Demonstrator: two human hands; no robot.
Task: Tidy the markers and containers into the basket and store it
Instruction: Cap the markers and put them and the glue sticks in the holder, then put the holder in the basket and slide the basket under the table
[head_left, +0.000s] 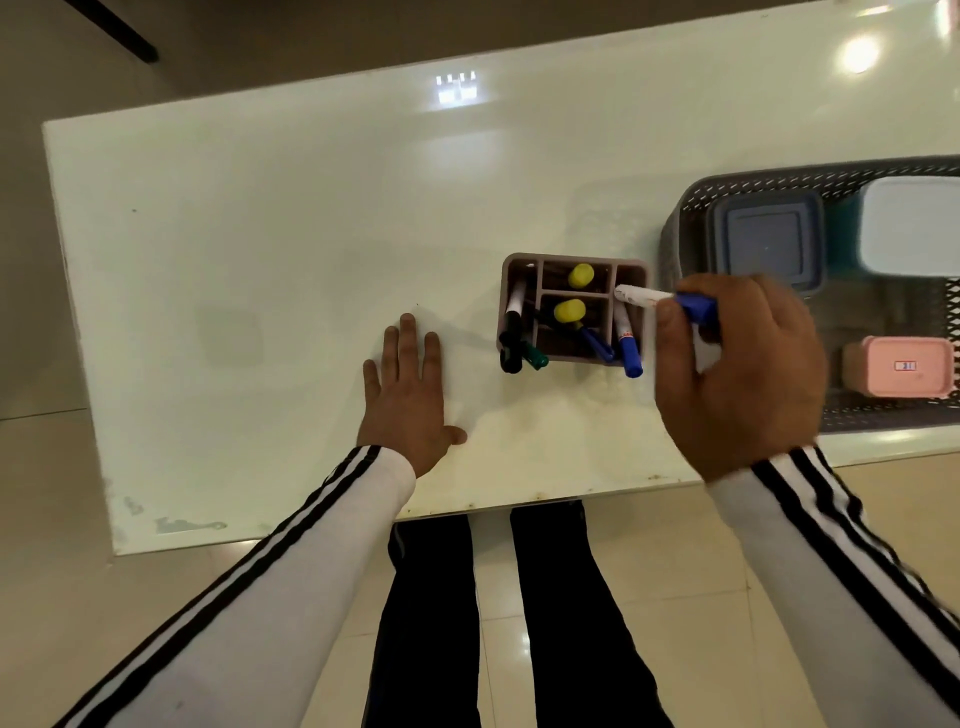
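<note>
A brown divided pen holder (631, 270) stands on the white table (260, 260) and holds several markers with black, green, blue and yellow caps. My right hand (737, 374) grips a white marker with a blue cap (649, 297), its white end over the holder's right compartment. My left hand (408, 389) lies flat on the table, left of the holder, fingers spread. A grey perforated basket (675, 234) at the right holds a dark blue-lidded container (763, 244), a white-lidded container (909, 223) and a pink container (898, 366).
The table's near edge runs just in front of my hands, with my legs and a tiled floor below. The table's left half is bare glossy white. A dark bar crosses the floor at the top left.
</note>
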